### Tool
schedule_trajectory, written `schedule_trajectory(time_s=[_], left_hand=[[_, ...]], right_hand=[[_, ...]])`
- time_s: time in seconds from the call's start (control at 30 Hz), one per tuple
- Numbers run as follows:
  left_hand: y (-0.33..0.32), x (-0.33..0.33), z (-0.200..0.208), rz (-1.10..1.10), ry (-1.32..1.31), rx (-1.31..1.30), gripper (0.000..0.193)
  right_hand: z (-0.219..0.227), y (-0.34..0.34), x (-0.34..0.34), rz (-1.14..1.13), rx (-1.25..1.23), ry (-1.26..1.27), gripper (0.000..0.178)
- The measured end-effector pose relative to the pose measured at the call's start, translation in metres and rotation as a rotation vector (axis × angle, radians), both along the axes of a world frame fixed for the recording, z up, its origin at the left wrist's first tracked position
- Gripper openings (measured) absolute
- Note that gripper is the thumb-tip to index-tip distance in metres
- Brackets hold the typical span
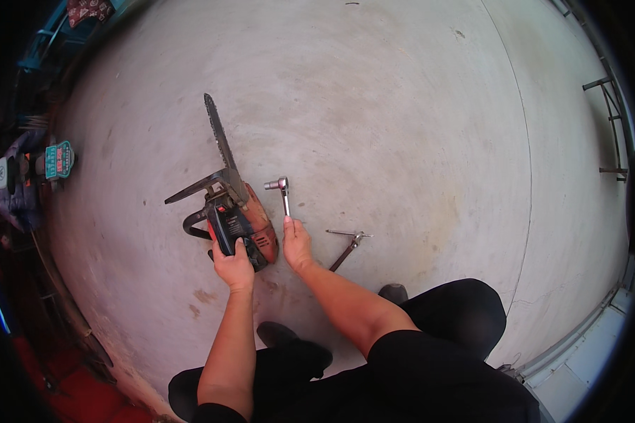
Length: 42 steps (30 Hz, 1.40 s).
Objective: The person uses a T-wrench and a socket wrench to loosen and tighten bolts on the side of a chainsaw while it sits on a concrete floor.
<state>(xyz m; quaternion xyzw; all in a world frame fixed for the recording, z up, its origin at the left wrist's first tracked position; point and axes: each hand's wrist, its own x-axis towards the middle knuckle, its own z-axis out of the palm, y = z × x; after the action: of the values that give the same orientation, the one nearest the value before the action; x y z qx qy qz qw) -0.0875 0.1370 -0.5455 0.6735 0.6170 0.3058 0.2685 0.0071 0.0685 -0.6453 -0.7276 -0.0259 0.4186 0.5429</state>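
Observation:
A chainsaw (243, 211) with a black and orange body lies on the concrete floor, its bar and chain pointing away from me. My left hand (233, 265) grips the near end of its black housing, thumb on top and fingers at the side. Just right of the body, my right hand (296, 244) is closed round the handle of a ratchet wrench (285, 196). A socket sits on the wrench's head and points left toward the saw, apart from it. To the right of that hand, a T-shaped tool with a dark handle (347, 252) lies on the floor, partly behind my forearm.
A parked vehicle with a teal plate (59, 161) stands at the left edge. At the right edge is a metal rack frame (614, 130). My knees and dark shoes (277, 333) are close below the saw. A long pole (67, 296) lies at lower left.

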Motion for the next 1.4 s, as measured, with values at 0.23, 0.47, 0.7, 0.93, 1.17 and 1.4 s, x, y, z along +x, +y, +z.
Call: schedule_trajectory(time_s=[0.23, 0.47, 0.7, 0.93, 1.17, 1.4], left_hand=[[0.001, 0.002, -0.002, 0.004, -0.040, -0.063, 0.040], [-0.004, 0.014, 0.004, -0.011, -0.155, -0.083, 0.026], [-0.002, 0.012, 0.003, -0.006, -0.112, -0.063, 0.026], [-0.003, 0.013, 0.001, -0.006, -0.092, -0.086, 0.025], [-0.003, 0.012, 0.006, 0.021, -0.150, -0.100, 0.024], [-0.001, 0.003, -0.010, 0.080, -0.156, -0.131, 0.042]], right_hand=[[0.014, -0.004, 0.049, 0.151, 0.022, 0.011, 0.054], [0.017, -0.002, 0.042, 0.261, 0.074, 0.031, 0.053], [0.016, 0.002, 0.049, 0.330, 0.115, 0.006, 0.050], [0.007, 0.007, 0.051, 0.401, 0.115, -0.008, 0.048], [0.034, 0.009, 0.055, 0.395, 0.084, 0.027, 0.052], [0.073, 0.030, 0.063, 0.428, 0.067, 0.459, 0.044]])
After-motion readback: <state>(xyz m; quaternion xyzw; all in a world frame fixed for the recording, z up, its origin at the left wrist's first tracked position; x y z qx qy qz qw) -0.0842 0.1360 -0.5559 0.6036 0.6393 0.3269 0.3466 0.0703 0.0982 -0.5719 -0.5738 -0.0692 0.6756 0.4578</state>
